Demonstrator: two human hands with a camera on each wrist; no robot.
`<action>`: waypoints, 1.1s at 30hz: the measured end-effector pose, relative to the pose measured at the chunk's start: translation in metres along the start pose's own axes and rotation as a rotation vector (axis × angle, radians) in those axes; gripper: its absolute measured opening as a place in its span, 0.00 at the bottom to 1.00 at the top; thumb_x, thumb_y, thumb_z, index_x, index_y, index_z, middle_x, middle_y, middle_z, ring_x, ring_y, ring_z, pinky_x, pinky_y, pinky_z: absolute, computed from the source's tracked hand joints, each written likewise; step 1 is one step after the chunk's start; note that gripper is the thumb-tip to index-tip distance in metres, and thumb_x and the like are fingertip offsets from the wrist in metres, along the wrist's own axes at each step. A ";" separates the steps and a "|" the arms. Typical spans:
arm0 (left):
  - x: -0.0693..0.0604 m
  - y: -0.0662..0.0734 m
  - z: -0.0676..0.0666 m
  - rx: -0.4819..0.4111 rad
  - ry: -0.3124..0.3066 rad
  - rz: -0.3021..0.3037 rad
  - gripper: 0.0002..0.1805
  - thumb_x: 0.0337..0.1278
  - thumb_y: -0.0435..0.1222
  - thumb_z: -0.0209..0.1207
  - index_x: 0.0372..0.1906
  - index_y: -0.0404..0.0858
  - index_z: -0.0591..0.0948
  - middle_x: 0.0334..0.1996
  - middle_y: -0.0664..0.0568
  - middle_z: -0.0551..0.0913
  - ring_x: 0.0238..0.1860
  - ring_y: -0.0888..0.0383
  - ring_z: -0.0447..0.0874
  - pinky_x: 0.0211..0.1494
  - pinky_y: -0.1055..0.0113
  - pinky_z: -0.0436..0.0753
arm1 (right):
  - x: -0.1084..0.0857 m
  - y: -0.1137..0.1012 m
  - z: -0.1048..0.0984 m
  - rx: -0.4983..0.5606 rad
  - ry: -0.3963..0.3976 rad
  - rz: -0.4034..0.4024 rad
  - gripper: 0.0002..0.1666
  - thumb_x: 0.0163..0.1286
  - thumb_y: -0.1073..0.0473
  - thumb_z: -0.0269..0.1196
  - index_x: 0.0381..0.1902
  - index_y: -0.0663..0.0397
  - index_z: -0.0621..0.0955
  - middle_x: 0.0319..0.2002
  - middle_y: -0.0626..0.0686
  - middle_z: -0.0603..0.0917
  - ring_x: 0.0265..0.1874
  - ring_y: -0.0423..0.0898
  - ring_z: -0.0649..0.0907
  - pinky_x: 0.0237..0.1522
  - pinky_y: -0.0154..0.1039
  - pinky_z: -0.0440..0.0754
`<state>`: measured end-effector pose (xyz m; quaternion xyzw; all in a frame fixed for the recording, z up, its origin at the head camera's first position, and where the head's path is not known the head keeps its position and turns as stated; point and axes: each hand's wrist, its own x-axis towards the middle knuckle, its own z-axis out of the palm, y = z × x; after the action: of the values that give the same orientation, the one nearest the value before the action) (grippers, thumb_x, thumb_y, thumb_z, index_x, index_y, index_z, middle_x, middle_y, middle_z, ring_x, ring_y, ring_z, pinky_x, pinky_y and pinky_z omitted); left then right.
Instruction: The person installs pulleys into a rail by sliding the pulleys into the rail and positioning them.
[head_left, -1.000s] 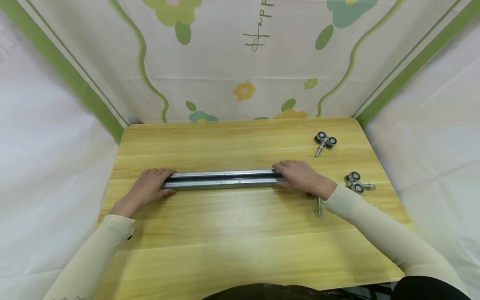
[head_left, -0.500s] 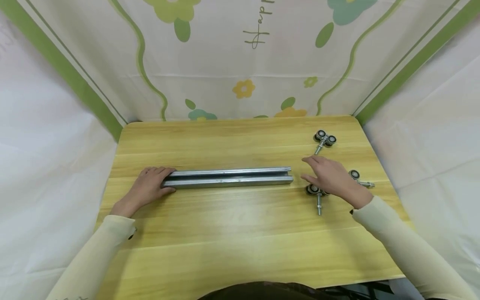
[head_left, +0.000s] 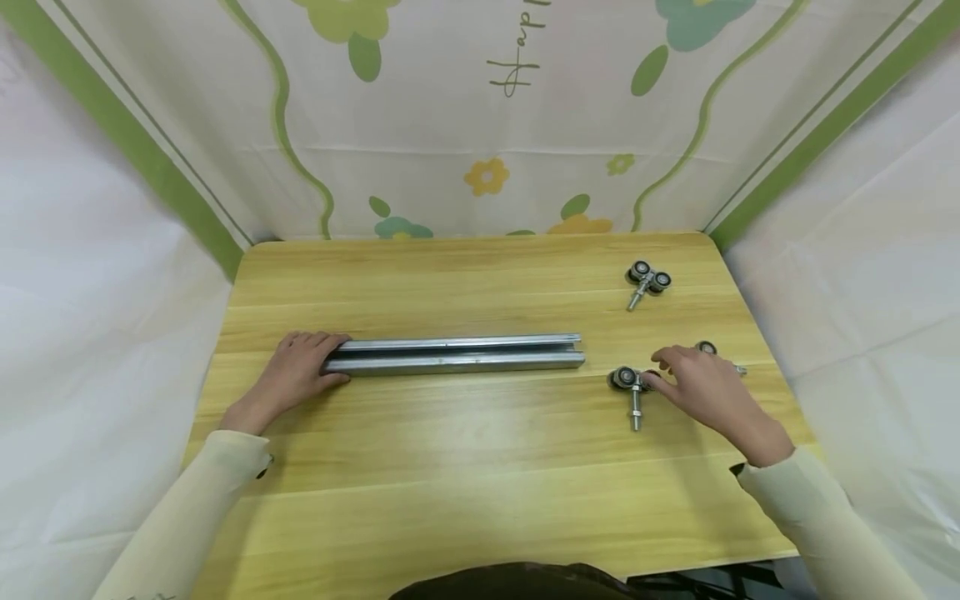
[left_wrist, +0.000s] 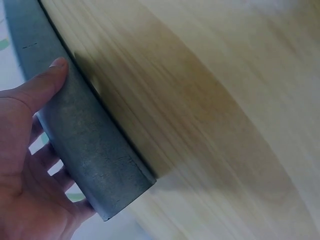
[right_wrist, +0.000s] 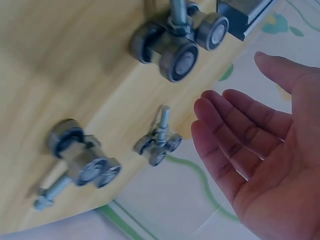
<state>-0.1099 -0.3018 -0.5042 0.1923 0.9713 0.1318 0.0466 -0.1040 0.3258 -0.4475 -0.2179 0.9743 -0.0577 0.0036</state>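
A metal channel rail with a slot along its top lies across the table. My left hand grips its left end; in the left wrist view the thumb lies along one side of the rail, fingers on the other. My right hand is off the rail, above the roller trolleys, fingers spread and holding nothing. Below its thumb sits the nearest roller trolley, its bolt toward me. A second roller trolley is mostly hidden behind the hand. The right wrist view shows this trolley apart from the fingers.
A third roller trolley lies at the back right of the wooden table. White cloth with printed flowers hangs behind the table, and plain white cloth flanks both sides.
My right hand has let go of the rail's right end and moved right, over the roller trolleys. The left hand still grips the rail, which stays in place.
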 end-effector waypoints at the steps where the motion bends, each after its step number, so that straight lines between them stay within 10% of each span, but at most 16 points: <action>1: 0.000 0.000 0.000 0.002 0.002 -0.001 0.36 0.62 0.45 0.74 0.71 0.33 0.76 0.62 0.33 0.82 0.64 0.31 0.77 0.72 0.32 0.65 | -0.004 0.000 0.002 -0.005 0.005 0.005 0.22 0.71 0.48 0.72 0.49 0.63 0.87 0.38 0.59 0.91 0.24 0.49 0.86 0.20 0.46 0.81; 19: -0.002 0.001 0.001 -0.004 0.018 -0.001 0.36 0.61 0.43 0.75 0.70 0.33 0.76 0.61 0.32 0.82 0.64 0.30 0.77 0.71 0.32 0.64 | -0.036 -0.009 0.040 0.068 -0.033 0.147 0.21 0.71 0.45 0.72 0.43 0.60 0.89 0.34 0.58 0.91 0.26 0.53 0.88 0.24 0.50 0.85; 33: -0.001 0.002 0.004 -0.016 0.040 0.001 0.36 0.60 0.43 0.75 0.69 0.34 0.76 0.61 0.33 0.82 0.63 0.31 0.76 0.71 0.32 0.63 | -0.031 -0.017 0.053 0.086 -0.091 0.211 0.22 0.71 0.42 0.71 0.40 0.56 0.91 0.23 0.47 0.86 0.15 0.39 0.73 0.15 0.40 0.69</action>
<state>-0.1073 -0.2996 -0.5075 0.1899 0.9709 0.1431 0.0287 -0.0671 0.3178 -0.4988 -0.1162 0.9872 -0.0886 0.0631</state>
